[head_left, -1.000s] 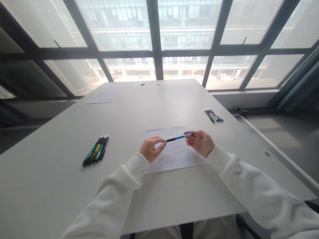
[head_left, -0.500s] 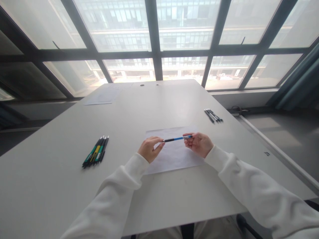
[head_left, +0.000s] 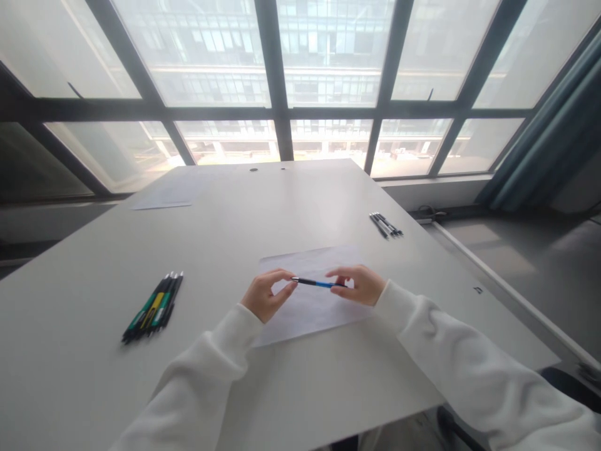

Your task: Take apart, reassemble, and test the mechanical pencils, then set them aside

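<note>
A blue and black pen (head_left: 315, 283) is held level between my two hands, above a sheet of white paper (head_left: 300, 313). My left hand (head_left: 267, 293) pinches its silver tip end between thumb and forefinger. On the other end, the thumb of my right hand (head_left: 360, 284) lies against the blue barrel, with the fingers curled over and behind it. The far end of the pen is partly hidden by those fingers.
Several green, yellow and black pens (head_left: 154, 307) lie side by side on the white table (head_left: 197, 388) at the left. Several black and silver pens (head_left: 385, 225) lie at the right. More paper (head_left: 164, 191) lies at the far left, near the windows.
The pen has turned from tilting up at its right end to dipping slightly there. My right fingers have shifted their grasp at that end. The view has swung a little to the right.
</note>
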Demonstrator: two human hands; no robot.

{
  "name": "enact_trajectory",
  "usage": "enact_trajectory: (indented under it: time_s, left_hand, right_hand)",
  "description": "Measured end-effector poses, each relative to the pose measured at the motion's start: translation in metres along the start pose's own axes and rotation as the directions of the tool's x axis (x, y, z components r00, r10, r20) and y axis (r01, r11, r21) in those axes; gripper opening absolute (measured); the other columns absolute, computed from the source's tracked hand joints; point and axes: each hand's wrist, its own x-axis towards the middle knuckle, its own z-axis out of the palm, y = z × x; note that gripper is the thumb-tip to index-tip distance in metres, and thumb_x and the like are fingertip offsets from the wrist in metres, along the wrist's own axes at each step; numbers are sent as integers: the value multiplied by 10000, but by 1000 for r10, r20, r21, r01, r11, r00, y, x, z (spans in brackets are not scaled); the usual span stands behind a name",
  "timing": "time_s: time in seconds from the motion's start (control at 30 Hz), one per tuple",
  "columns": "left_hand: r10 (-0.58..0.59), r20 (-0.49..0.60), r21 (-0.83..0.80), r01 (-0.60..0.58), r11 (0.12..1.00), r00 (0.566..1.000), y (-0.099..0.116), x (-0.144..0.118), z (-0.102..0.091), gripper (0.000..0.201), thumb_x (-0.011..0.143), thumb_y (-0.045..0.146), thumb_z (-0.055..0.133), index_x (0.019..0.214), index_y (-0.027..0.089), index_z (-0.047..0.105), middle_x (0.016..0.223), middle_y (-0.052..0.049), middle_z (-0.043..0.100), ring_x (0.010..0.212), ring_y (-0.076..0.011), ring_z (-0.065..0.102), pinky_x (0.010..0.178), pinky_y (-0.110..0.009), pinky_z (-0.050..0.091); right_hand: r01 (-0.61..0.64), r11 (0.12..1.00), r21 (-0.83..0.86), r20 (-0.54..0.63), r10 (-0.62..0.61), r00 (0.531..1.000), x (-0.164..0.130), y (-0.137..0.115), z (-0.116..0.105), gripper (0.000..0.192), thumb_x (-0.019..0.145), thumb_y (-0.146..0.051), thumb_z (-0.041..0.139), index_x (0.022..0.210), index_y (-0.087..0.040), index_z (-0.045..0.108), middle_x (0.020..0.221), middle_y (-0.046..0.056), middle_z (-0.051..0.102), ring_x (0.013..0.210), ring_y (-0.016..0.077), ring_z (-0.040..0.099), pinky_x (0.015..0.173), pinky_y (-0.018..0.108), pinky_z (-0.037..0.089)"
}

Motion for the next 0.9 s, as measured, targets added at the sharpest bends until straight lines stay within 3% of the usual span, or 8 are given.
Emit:
enact_trajectory:
  time_s: [0.1, 0.23, 0.37, 0.53, 0.6, 0.67, 0.9]
  left_hand:
    - [-14, 21, 24, 14, 1000, 1000, -6, 0, 1, 225, 787, 336, 517, 907, 178, 623, 901, -58, 668, 834, -190, 617, 772, -300, 483]
    - [-51, 15, 60, 50, 997, 999, -16, 1, 3, 369, 769, 370, 530, 1087, 184, 524, 957, -62, 659, 887, -193, 608, 804, -329, 478]
    - [-70, 16, 165, 66, 984, 997, -23, 1, 5, 388, 765, 393, 513, 1084, 173, 513, 976, -75, 650, 891, -200, 603, 776, -337, 486]
    - [-24, 27, 239, 17, 971, 999, -29, 1, 8, 312, 767, 377, 494, 1003, 183, 560, 945, -63, 647, 878, -197, 602, 806, -333, 466]
    - [-28, 32, 250, 19, 968, 999, -31, 1, 9, 298, 769, 367, 489, 989, 183, 568, 940, -61, 643, 872, -196, 602, 797, -327, 466]
    - [-39, 37, 264, 28, 964, 999, -30, 1, 9, 288, 771, 358, 484, 979, 179, 574, 941, -64, 637, 861, -197, 600, 788, -327, 465]
    - [-42, 38, 278, 30, 960, 998, -31, 0, 10, 257, 778, 345, 476, 944, 183, 585, 904, -58, 634, 827, -187, 593, 781, -319, 460]
  right_hand:
    - [149, 946, -289, 141, -112, 984, -1, -9, 3, 212, 756, -284, 541, 924, -209, 646, 718, 20, 663, 650, 134, 576, 689, 264, 413]
    - [149, 877, -456, 66, -134, 989, 2, -11, 0, 159, 770, -271, 524, 812, -187, 652, 718, 33, 652, 695, 140, 569, 661, 232, 399]
    - [-11, 835, -550, -145, -83, 986, 9, 8, -16, 211, 806, -318, 492, 763, -178, 644, 677, 21, 627, 653, 125, 549, 660, 224, 383]
    - [-309, 691, -654, -379, 55, 924, 23, 49, -47, 253, 826, -333, 444, 832, -179, 644, 727, 30, 647, 709, 141, 568, 687, 227, 378]
    - [-430, 591, -682, -443, 133, 886, 29, 65, -61, 260, 818, -326, 446, 933, -188, 633, 814, 32, 664, 779, 145, 576, 736, 222, 377]
    - [-478, 550, -685, -476, 159, 865, 35, 80, -74, 269, 813, -307, 442, 955, -180, 631, 871, 53, 666, 828, 168, 577, 757, 242, 374]
    - [-621, 420, -661, -591, 218, 777, 49, 113, -100, 262, 790, -306, 438, 839, -157, 648, 820, 119, 656, 775, 224, 576, 665, 299, 358]
